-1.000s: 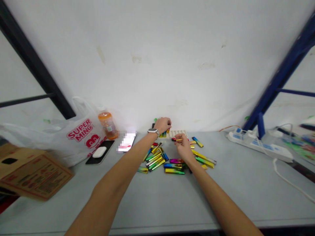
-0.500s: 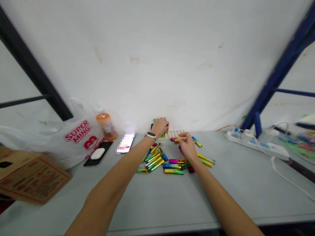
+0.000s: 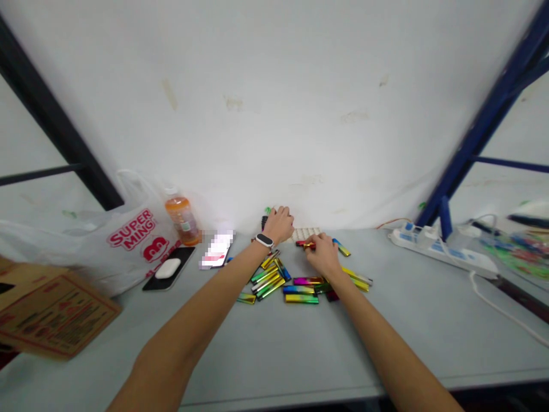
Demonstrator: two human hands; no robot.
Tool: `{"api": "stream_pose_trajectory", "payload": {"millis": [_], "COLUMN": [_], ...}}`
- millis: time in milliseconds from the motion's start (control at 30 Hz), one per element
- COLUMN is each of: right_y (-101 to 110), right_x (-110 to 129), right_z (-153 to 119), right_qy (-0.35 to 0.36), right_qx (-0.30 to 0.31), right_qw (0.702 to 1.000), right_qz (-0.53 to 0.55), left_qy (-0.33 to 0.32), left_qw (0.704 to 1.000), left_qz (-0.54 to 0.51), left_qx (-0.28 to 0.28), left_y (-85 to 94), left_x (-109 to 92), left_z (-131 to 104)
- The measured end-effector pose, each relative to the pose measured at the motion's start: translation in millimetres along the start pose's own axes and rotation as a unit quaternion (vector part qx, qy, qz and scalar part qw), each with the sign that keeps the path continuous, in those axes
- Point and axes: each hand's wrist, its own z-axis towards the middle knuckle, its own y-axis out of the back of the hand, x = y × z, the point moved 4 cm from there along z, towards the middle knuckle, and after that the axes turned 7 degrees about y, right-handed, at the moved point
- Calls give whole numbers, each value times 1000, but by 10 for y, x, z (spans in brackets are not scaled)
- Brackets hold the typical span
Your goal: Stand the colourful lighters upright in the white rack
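My left hand (image 3: 281, 224), with a fitness band on the wrist, reaches to the back of the table over the left end of a white gridded tray (image 3: 307, 233). Its fingers are curled, and what they hold is hidden. Right of it, my right hand (image 3: 325, 254) pinches a shiny gold-red lighter (image 3: 307, 245) close to the tray's front edge. Several metallic rainbow lighters (image 3: 266, 280) lie spread between and under my forearms. A blue-yellow lighter (image 3: 342, 248) rests beyond my right hand, and yellow ones (image 3: 358, 279) sit beside that wrist.
On the left stand a cardboard box (image 3: 60, 315), a white plastic bag (image 3: 132, 240) and an orange drink bottle (image 3: 182, 217). Two phones lie nearby, one (image 3: 182, 268) under a white case (image 3: 167, 268). A power strip (image 3: 446, 252) with cables lies right. A wall closes the back.
My right hand has turned and closed in over its lighter, near the tray. The left hand stays at the tray's left end, its fingers more curled. The whole view has shifted slightly.
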Motion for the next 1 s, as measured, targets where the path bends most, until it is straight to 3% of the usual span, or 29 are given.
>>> {"api": "stream_pose_trajectory", "payload": {"millis": [133, 267, 467, 633, 733, 833, 900, 1000], "right_y": [-59, -129, -190, -164, -73, 38, 71, 48], "right_x": [110, 189, 254, 338, 367, 350, 318, 279], "right_z": [98, 194, 326, 440, 445, 386, 322, 208], "right_qy": [40, 73, 127, 221, 246, 208, 154, 63], "right_qx": [46, 90, 140, 172, 122, 32, -22, -93], "right_qw": [994, 981, 957, 934, 952, 975, 960, 900], "right_qz": [-94, -153, -222, -222, -132, 69, 232, 421], "left_qy": [4, 4, 54, 41, 41, 52, 54, 45], "left_qw": [1000, 996, 976, 959, 954, 951, 952, 957], "left_qz": [2, -43, -159, -259, -280, -290, -290, -284], "left_qx": [-16, -74, -140, -106, -102, -96, -78, -52], "left_y": [48, 187, 189, 91, 91, 62, 18, -39], "left_x": [37, 55, 138, 155, 155, 168, 173, 167], "left_z": [-41, -204, -833, -1189, -1220, -1215, -1218, -1229]}}
